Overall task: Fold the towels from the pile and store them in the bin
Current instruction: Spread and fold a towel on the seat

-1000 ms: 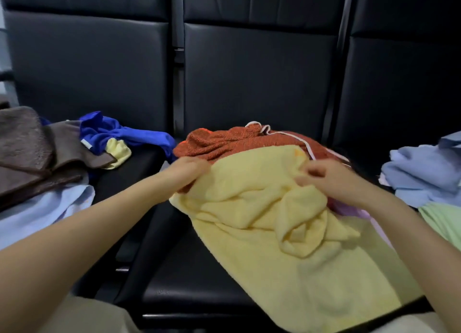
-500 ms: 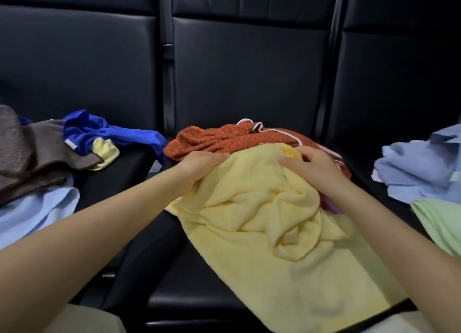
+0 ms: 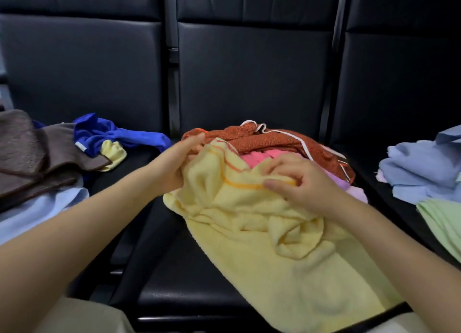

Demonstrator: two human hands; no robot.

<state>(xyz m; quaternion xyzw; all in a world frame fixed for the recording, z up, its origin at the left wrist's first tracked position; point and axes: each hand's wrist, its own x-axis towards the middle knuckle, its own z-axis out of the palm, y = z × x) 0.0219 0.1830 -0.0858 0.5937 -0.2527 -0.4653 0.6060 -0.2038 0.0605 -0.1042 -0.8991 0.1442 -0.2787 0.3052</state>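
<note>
- Right fingers [image 3: 279, 168] curled, thumb pinching the striped hem of the yellow towel [image 3: 287, 253]; right hand [image 3: 306, 185] now nearer and lower than half a second ago.
- Left hand [image 3: 174, 163] gripping the same hem at its left end, fingers curled round the cloth.
- Hem now pulled up and turned over, baring orange stripes hidden before.
- Pink towel [image 3: 254, 158] newly uncovered behind the hem, under the rust towel [image 3: 274, 140].
- Yellow towel bunched on the middle black seat [image 3: 174, 290], draping toward the lap.
- Blue towel [image 3: 112, 135] and brown towels [image 3: 32, 155] left; light-blue pile [image 3: 421, 168] and green towel [image 3: 444, 223] right, unchanged.
</note>
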